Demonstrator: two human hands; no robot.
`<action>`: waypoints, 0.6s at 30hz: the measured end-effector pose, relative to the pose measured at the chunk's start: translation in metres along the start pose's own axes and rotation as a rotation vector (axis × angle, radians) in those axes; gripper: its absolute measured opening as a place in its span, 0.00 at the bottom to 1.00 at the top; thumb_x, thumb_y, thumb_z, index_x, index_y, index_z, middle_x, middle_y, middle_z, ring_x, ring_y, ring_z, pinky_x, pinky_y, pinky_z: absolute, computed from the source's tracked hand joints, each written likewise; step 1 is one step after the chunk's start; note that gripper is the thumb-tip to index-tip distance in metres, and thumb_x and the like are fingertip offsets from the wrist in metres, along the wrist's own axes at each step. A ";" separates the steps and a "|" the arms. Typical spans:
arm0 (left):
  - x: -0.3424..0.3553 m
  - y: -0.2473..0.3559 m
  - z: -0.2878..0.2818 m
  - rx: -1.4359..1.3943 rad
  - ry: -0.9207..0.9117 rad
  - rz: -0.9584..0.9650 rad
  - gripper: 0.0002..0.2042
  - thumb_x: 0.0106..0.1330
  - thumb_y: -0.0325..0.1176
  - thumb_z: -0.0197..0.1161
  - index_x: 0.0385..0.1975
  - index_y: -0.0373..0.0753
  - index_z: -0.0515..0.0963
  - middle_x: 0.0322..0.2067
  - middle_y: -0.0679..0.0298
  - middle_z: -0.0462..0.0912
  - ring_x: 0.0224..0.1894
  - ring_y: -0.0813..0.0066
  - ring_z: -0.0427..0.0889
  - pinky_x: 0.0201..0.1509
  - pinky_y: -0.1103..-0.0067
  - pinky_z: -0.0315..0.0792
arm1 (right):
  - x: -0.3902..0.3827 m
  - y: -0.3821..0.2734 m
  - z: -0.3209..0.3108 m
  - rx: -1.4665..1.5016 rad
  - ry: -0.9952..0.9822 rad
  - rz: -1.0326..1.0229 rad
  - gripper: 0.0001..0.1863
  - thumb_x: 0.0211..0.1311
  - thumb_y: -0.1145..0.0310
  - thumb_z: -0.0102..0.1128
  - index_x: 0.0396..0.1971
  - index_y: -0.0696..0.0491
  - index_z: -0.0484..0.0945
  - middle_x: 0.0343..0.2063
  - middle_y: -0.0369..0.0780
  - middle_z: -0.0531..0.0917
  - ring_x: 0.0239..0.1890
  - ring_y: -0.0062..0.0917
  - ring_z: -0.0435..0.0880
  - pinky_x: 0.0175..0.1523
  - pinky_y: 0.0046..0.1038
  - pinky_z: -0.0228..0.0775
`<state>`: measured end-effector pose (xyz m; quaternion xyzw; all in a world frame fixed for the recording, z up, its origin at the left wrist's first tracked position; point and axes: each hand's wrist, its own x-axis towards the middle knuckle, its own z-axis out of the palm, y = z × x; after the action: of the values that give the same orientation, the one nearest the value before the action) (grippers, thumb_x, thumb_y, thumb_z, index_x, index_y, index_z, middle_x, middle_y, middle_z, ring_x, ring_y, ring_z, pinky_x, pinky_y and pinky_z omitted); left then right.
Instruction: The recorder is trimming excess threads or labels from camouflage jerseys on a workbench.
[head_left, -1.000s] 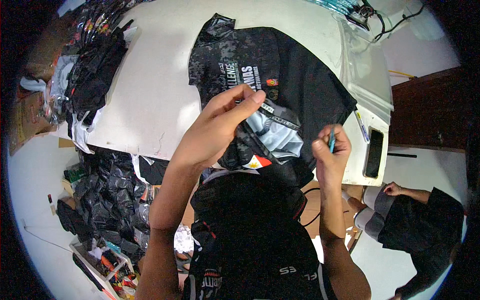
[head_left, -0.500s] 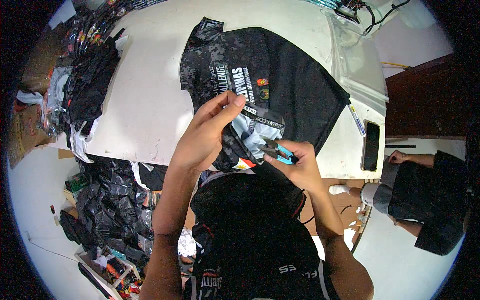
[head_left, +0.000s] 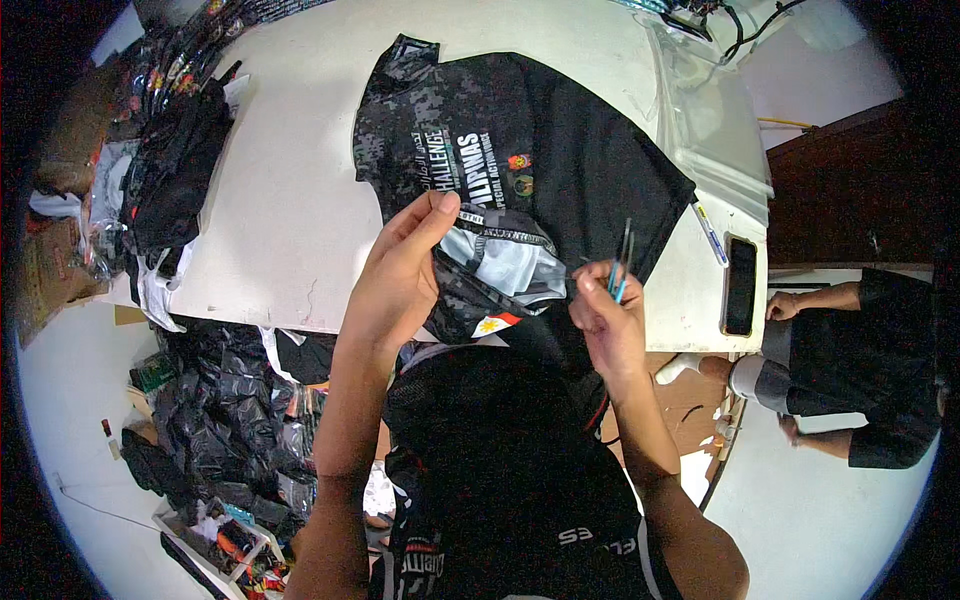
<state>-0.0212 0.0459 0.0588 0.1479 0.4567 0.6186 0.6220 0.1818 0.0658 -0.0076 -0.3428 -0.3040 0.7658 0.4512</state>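
A black shirt (head_left: 590,165) with grey camouflage and white lettering lies spread on the white table. Its near sleeve (head_left: 490,262) is held up, with the pale inside of the opening showing and a small flag patch (head_left: 495,325) below. My left hand (head_left: 400,265) pinches the hem of that sleeve between thumb and fingers. To the right of the opening, my right hand (head_left: 612,320) is closed around blue-handled thread snips (head_left: 618,288), their blades pointing up and away from the cloth. Its thumb and forefinger are pressed together; whether a thread is between them is too small to tell.
On the table's right side lie a pen (head_left: 711,235) and a black phone (head_left: 740,287). Dark folded garments (head_left: 185,160) are piled at the left edge. Black plastic bags (head_left: 230,400) heap up below. Another person (head_left: 850,370) is at the right.
My right hand has drawn back from the sleeve opening to the right, and the snips have turned upward. My left hand has shifted slightly left with the hem. The other person has moved their arms.
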 end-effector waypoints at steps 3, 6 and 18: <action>0.005 -0.005 -0.008 -0.021 -0.045 -0.010 0.16 0.62 0.33 0.56 0.46 0.31 0.68 0.39 0.64 0.75 0.43 0.80 0.72 0.50 0.85 0.63 | -0.003 -0.018 -0.012 -0.182 0.166 -0.109 0.03 0.52 0.73 0.61 0.26 0.54 0.76 0.16 0.27 0.71 0.13 0.07 0.58 0.17 0.13 0.43; 0.007 -0.006 -0.009 -0.065 -0.091 -0.031 0.15 0.62 0.33 0.56 0.45 0.31 0.68 0.39 0.65 0.75 0.44 0.80 0.72 0.51 0.84 0.63 | -0.024 -0.047 -0.039 -0.645 0.395 -0.270 0.03 0.51 0.73 0.62 0.27 0.55 0.78 0.16 0.28 0.74 0.16 0.07 0.65 0.20 0.12 0.51; 0.007 -0.002 -0.015 -0.060 -0.173 0.058 0.11 0.63 0.32 0.55 0.42 0.35 0.72 0.38 0.68 0.76 0.44 0.82 0.72 0.51 0.84 0.63 | -0.019 -0.039 -0.027 -0.488 0.350 -0.107 0.10 0.64 0.64 0.47 0.31 0.54 0.73 0.14 0.29 0.66 0.11 0.09 0.56 0.16 0.14 0.46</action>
<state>-0.0328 0.0462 0.0467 0.1952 0.3779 0.6347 0.6452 0.2292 0.0687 0.0119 -0.5512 -0.4143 0.5747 0.4407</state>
